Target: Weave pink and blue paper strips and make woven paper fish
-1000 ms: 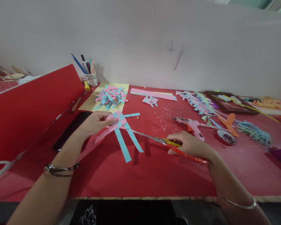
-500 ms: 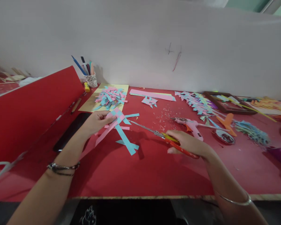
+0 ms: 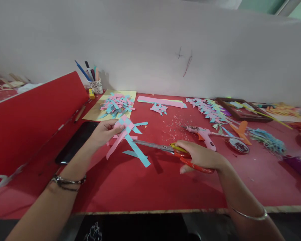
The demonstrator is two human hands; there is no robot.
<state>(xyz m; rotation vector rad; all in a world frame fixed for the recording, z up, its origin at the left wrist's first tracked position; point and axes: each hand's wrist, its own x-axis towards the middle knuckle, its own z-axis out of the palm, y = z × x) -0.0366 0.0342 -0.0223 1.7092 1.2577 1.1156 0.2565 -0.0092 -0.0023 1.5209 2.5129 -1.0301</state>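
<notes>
Pinching woven paper [image 3: 127, 123], left hand [image 3: 105, 132] — fingers [image 3: 109, 124] partly hidden, scissors [image 3: 155, 145] beside, tips indistinct

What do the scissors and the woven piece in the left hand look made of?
Scissors: grey blades with a metallic sheen, likely steel; smooth red and yellow handles, probably plastic. Woven piece: matte pink and blue strips with crisp edges, apparently paper or thin card.

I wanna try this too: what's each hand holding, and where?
The left hand pinches the woven paper at the left side of its checkered part; the right hand holds the scissors by the handles.
</notes>
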